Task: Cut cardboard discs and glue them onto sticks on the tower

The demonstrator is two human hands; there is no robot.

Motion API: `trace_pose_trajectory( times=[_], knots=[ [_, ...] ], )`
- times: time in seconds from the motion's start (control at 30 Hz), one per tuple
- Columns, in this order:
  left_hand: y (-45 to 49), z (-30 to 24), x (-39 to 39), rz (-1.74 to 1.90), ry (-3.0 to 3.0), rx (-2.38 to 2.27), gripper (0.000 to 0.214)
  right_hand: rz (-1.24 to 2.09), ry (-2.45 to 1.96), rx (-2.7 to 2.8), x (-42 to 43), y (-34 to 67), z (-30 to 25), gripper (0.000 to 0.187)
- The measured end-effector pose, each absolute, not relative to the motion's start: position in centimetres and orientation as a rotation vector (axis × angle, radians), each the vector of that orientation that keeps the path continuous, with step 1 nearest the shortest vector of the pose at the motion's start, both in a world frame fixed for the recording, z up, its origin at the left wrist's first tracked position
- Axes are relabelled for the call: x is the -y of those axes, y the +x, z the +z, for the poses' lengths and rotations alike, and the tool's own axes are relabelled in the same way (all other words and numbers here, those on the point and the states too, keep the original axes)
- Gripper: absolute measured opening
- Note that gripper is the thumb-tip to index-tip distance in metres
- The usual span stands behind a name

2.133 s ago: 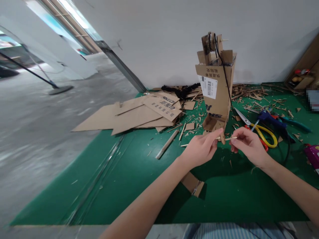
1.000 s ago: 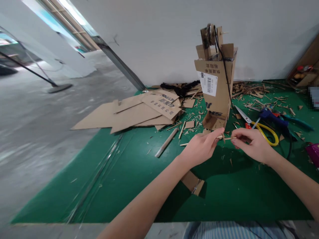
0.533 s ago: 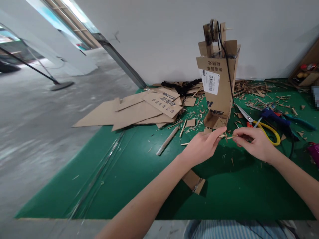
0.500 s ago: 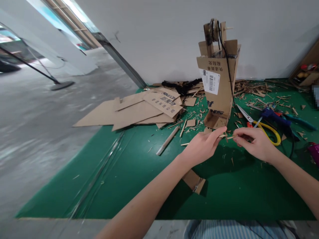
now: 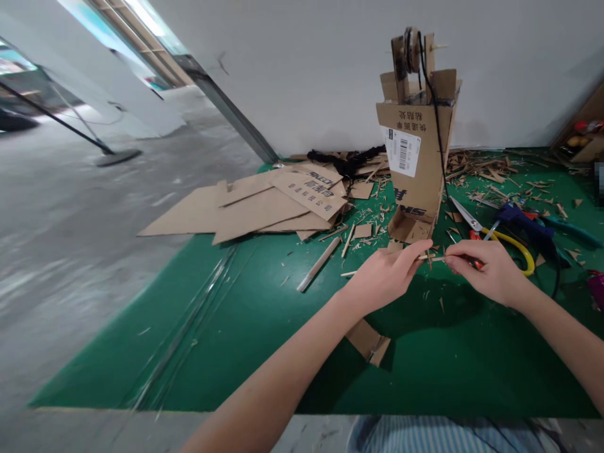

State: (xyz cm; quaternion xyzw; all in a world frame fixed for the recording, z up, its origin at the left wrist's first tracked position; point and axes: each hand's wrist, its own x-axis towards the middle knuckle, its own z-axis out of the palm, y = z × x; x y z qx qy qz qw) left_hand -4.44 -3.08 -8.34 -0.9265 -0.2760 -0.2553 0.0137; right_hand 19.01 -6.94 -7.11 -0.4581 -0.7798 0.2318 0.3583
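Note:
A thin wooden stick (image 5: 437,258) runs between my two hands, with a small brown cardboard piece (image 5: 429,259) crossing it near the left fingertips. My left hand (image 5: 389,277) is closed on the stick's left part. The right end sits in the pinched thumb and fingers of my right hand (image 5: 488,270). Just behind the hands stands a tall cardboard box structure (image 5: 415,163). At its top a round spool (image 5: 412,50) hangs between two cardboard uprights, and a black cord (image 5: 438,126) runs down from it. Part of the stick is hidden by my fingers.
Yellow-handled scissors (image 5: 512,242) and a dark blue tool (image 5: 526,226) lie right of the box. Flat cardboard sheets (image 5: 255,211) are piled at the left. A glue stick-like rod (image 5: 318,264), a folded cardboard scrap (image 5: 370,341) and many cuttings lie on the green table (image 5: 226,352).
My right hand has shifted slightly right and its grip on the stick has turned a little. The left hand stays nearly in place. The view has tilted slightly.

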Motion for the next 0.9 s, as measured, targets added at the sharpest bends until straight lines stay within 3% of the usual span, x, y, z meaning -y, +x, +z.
trace_pose_trajectory(
  times=[0.43, 0.9],
  knots=[
    [-4.49, -8.11, 3.5, -0.967, -3.128, 0.859, 0.049, 0.569, -1.18, 2.027, 7.08, 18.84, -7.45, 0.018],
    [-4.31, -8.84, 3.44, -1.058, -2.914, 0.756, 0.035, 0.559, -1.069, 2.004, 7.13, 18.57, -7.58, 0.014]
  ],
)
